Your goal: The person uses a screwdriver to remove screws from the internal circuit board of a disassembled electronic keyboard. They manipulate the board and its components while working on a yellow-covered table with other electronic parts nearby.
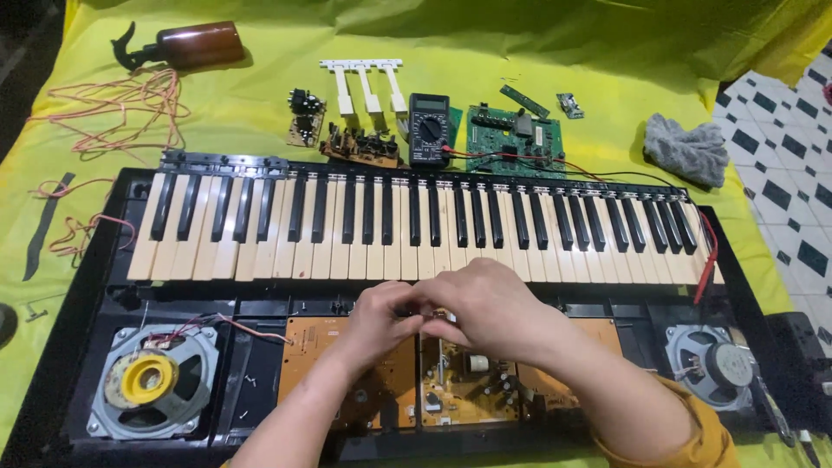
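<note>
An opened electronic keyboard (416, 225) is laid across a yellow-green cloth (260, 78), its cover removed so that the circuit boards (459, 390) along its front edge are exposed. Both hands are brought together over the middle of that front edge, just below the white keys. The left hand (377, 316) and the right hand (485, 303) are seen touching one another, fingers curled inward around something small between them; what is pinched there is hidden by the fingers, so whether either grip is clenched on a part cannot be told.

A speaker with a yellow centre (152, 381) is seated in the keyboard's front left corner, and a grey speaker (715, 364) in its front right corner. Behind the keyboard's rear edge, a black multimeter (429, 128) is set between a small brown board (362, 146) and a green circuit board (511, 134). Loose white keys (368, 87) are laid just behind these. A brown spray bottle (186, 45) is placed near the cloth's far left corner, with tangled red wire (130, 108) beside it. A grey rag (686, 149) is left near the cloth's right edge.
</note>
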